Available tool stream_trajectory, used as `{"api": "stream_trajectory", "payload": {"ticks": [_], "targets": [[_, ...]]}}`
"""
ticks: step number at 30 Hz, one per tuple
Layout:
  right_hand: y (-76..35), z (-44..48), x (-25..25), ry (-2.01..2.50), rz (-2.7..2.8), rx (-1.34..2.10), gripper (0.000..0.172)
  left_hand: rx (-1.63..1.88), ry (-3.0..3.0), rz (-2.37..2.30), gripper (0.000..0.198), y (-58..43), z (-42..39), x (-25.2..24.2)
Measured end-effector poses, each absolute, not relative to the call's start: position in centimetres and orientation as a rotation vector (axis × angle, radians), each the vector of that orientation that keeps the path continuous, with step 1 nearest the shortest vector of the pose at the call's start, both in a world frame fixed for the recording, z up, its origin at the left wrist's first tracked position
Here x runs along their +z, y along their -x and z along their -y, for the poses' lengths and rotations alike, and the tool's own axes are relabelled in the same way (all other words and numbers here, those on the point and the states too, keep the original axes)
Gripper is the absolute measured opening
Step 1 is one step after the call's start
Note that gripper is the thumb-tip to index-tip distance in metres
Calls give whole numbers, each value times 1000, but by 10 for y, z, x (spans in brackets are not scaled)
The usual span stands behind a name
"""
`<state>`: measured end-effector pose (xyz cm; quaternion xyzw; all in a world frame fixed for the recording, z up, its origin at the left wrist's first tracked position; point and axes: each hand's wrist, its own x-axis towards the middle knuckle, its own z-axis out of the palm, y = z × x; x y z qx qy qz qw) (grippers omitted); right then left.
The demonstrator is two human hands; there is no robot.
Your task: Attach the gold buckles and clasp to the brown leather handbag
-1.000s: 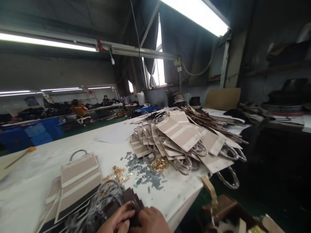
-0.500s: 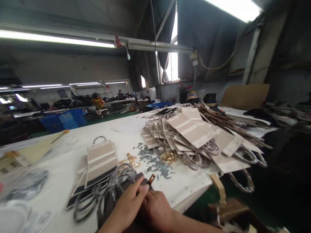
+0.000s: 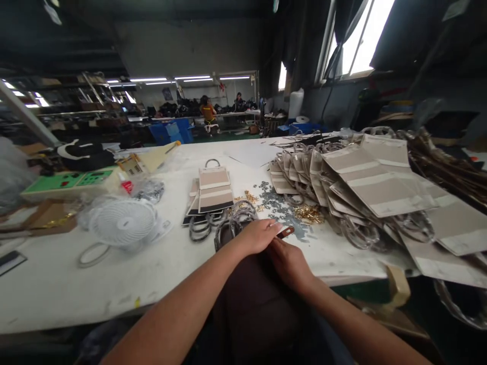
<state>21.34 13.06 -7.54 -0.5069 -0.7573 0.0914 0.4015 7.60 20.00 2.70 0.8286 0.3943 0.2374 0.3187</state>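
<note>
My left hand [image 3: 258, 236] and my right hand [image 3: 292, 261] meet at the table's front edge. A brown strap end [image 3: 286, 232] with a hole in it sticks out between them. The left fingers are pressed together over the strap, and the right fingers are curled just below it. Dark brown material [image 3: 253, 299] spreads under both hands and forearms; I cannot tell what it is. Plastic-wrapped loop handles [image 3: 243, 212] lie just beyond my left hand. Behind them is a small stack of beige striped panels [image 3: 215, 185].
Gold metal pieces [image 3: 308, 214] and flat grey pieces [image 3: 279, 203] lie on the white table [image 3: 160, 284]. A large heap of beige panels with handles [image 3: 375, 177] covers the right side. A white fan [image 3: 124, 221] and a green-topped box [image 3: 72, 181] are left. Two people sit far behind.
The view has swung left and down, bringing the fan and green-topped box into sight. Both hands stay together at the brown strap, with more of the forearms showing.
</note>
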Motion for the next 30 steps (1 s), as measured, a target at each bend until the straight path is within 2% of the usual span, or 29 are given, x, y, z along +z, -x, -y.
{"api": "stream_trajectory", "payload": {"ticks": [3, 8, 10, 13, 16, 25, 30], "targets": [[-214, -132, -70, 1301, 1627, 544, 31, 560, -2131, -953, 46, -71, -204, 23], [-229, -146, -67, 1360, 1196, 956, 43, 722, -2217, -1100, 30, -48, -192, 5], [-238, -148, -65, 1375, 1163, 1003, 44, 657, -2442, -1160, 35, -40, -182, -3], [-248, -147, -62, 1430, 1272, 910, 36, 443, -2729, -1177, 50, -39, -173, -11], [-254, -145, -63, 1494, 1385, 720, 28, 370, -2797, -1236, 56, -47, -174, -13], [-256, -134, -52, 1479, 1390, 757, 24, 531, -2630, -1302, 52, -58, -187, -9], [-252, -119, -39, 1411, 1408, 588, 23, 654, -2595, -1220, 42, -52, -182, 3]]}}
